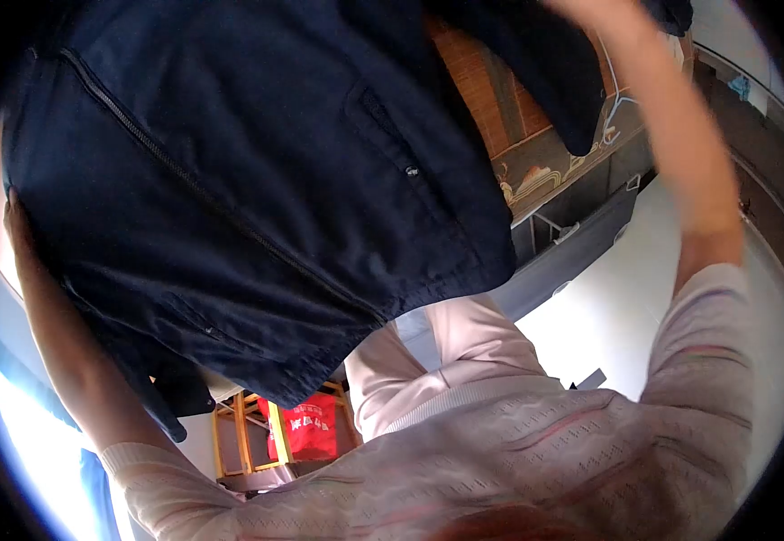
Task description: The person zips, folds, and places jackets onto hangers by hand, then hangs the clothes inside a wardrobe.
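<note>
A dark navy zip-up jacket (pixel 257 162) hangs spread out in front of me and fills much of the upper left. Its long front zipper is closed and runs diagonally down to a gathered hem. A side pocket with a small zip pull faces me. At the far left my left hand (pixel 15 221) grips the jacket's edge, its fingers partly hidden. My right forearm reaches up past the sleeve to the top edge, smeared by motion. Only the start of my right hand (pixel 572 5) shows there, and its fingers are out of sight.
Behind the jacket is a brown wooden surface (pixel 550 178) with white hangers (pixel 615 113). Below stand a yellow wooden frame (pixel 246 428) and a red bag (pixel 309 433) with white lettering. A white surface (pixel 604 288) lies right of my legs. Bright light enters at lower left.
</note>
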The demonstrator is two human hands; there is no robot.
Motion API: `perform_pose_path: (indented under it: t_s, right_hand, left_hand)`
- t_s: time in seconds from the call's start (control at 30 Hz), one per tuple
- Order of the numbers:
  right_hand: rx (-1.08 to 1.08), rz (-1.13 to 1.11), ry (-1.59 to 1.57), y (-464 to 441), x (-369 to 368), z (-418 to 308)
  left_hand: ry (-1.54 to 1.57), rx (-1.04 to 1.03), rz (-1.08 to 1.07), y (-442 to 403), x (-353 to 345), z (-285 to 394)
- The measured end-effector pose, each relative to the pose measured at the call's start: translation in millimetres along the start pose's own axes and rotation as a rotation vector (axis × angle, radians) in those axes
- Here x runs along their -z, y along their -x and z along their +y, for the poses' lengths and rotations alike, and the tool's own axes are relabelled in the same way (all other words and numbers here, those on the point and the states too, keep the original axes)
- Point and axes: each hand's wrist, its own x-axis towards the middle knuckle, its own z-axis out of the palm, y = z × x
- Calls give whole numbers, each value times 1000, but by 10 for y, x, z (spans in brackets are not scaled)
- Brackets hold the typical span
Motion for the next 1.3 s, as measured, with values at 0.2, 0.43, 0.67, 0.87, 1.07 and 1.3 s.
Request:
perform_pose_path:
  t_s: [0.2, 0.43, 0.67, 0.87, 1.07, 1.3]
  right_hand:
    - [-205, -359, -350, 1432, -1206, 963]
    - [-443, -161, -606, 2410, -1008, 641]
    - [-421, -69, -676, 2881, -1251, 705]
    - [-720, -165, -1058, 3186, -1354, 825]
    - [-784, -268, -1547, 3459, -1757, 662]
    - [-796, 218, -2025, 2703, -2264, 511]
  left_hand:
    - [-59, -52, 16, 34, 3, -18]
    - [-822, -476, 654, 807, 132, 525]
    - [246, -659, -474, 5342, -718, 2360]
    - [166, -996, -555, 6876, -1350, 2753]
    - [263, -1037, -496, 6760, -1311, 2628]
    - [381, -1029, -414, 6878, -1159, 2582]
